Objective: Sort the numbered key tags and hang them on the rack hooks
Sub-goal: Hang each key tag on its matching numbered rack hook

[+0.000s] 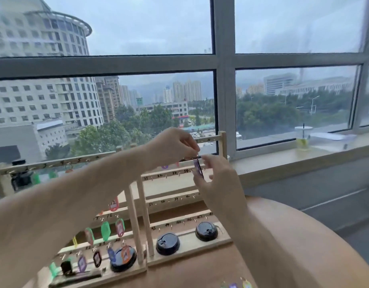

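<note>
Table [304,235] rack [171,199]: left hand [175,143], right hand [217,177] pinch tag [198,168]

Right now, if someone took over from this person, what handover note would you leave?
Left hand: pinches the ring end of the purple tag, near the top of the right rack.
Right hand: holds the same tag's body.
Done: several tags hang on the left rack; the right rack's hooks are mostly bare.
Left: hook this tag, then sort the loose tags at the table's near edge.
</note>
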